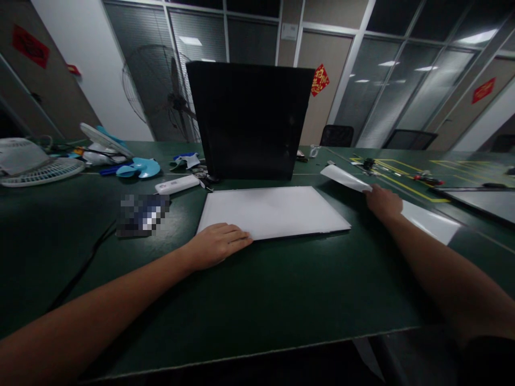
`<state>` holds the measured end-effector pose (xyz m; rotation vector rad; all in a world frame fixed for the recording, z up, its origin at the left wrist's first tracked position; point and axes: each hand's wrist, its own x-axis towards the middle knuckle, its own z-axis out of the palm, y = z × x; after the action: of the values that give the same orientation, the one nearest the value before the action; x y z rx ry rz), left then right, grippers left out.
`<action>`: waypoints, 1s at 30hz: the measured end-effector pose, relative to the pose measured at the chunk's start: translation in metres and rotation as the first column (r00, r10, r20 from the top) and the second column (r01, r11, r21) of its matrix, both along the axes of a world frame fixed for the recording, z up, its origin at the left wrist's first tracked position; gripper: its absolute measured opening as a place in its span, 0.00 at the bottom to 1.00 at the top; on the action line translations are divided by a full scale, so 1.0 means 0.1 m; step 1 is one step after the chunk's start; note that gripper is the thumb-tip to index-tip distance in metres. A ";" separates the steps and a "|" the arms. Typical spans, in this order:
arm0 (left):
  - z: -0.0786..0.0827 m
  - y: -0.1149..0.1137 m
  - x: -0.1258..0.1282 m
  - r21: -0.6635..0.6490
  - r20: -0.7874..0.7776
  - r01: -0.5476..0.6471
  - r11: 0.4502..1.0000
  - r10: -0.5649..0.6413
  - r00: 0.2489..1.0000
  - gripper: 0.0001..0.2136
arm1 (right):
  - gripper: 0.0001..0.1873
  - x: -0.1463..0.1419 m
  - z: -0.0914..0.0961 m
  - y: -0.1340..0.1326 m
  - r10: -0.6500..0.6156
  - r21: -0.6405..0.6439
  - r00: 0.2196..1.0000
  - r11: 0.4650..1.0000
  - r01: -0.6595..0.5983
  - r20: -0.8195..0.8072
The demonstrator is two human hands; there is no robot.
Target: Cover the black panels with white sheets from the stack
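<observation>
A thin white rectangular panel (269,209) with a dark edge lies flat on the green table. My left hand (219,244) rests at its near left corner, fingers stretched out flat over the near edge; the thumb is hidden. To the right of the panel, my right hand (384,202) is closed on a glossy white sheet (428,220), which is bent and extends on both sides of the hand. Part of the sheet is covered by the hand and forearm.
A large black panel (249,123) stands upright behind the white one. On the left lie a white box-shaped device (177,185), a pixelated object (142,215), a blue fan blade (139,168) and a white fan grille (44,171). A flat framed panel (483,201) lies far right.
</observation>
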<state>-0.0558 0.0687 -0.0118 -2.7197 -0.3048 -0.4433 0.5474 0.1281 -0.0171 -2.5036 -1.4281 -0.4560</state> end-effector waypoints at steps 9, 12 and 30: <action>0.01 -0.01 0.01 -0.023 -0.012 -0.016 1.000 0.016 1.000 0.19 | 0.27 -0.71 0.40 -0.15 0.178 0.529 0.968 0.812 -0.247 0.179; 0.02 -0.01 0.01 -0.042 -0.011 -0.012 0.999 0.012 1.000 0.19 | 0.29 -1.05 0.48 -0.19 0.334 0.585 0.916 0.705 -0.401 0.225; 0.03 -0.01 0.01 -0.050 0.001 0.001 0.999 -0.001 1.000 0.18 | 0.34 -2.16 -0.01 -0.44 0.929 -0.141 0.247 0.215 -0.966 -0.274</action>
<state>-0.0547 0.0679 -0.0090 -2.7681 -0.3193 -0.4429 0.3311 0.0841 -0.0182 -1.1626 -2.7113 0.2134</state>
